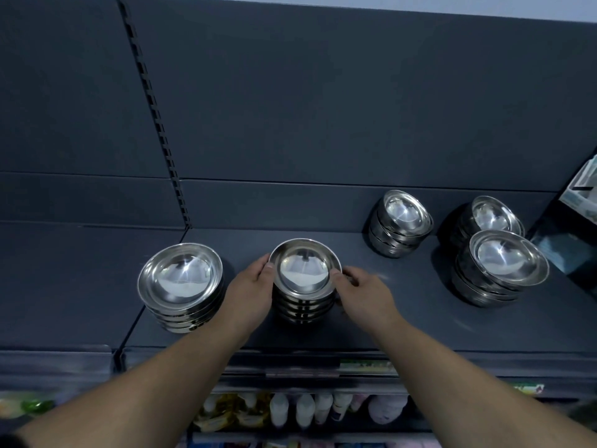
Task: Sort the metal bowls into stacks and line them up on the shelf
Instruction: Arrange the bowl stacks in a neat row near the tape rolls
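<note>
A stack of steel bowls stands near the front of the dark shelf, squarely between two hands. The left hand and right hand clasp its flanks, fingers curled. A wider bowl stack sits just left, level with it.

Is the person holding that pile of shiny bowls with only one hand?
No, the left hand and the right hand both hold the middle stack of metal bowls, one on each side.
</note>
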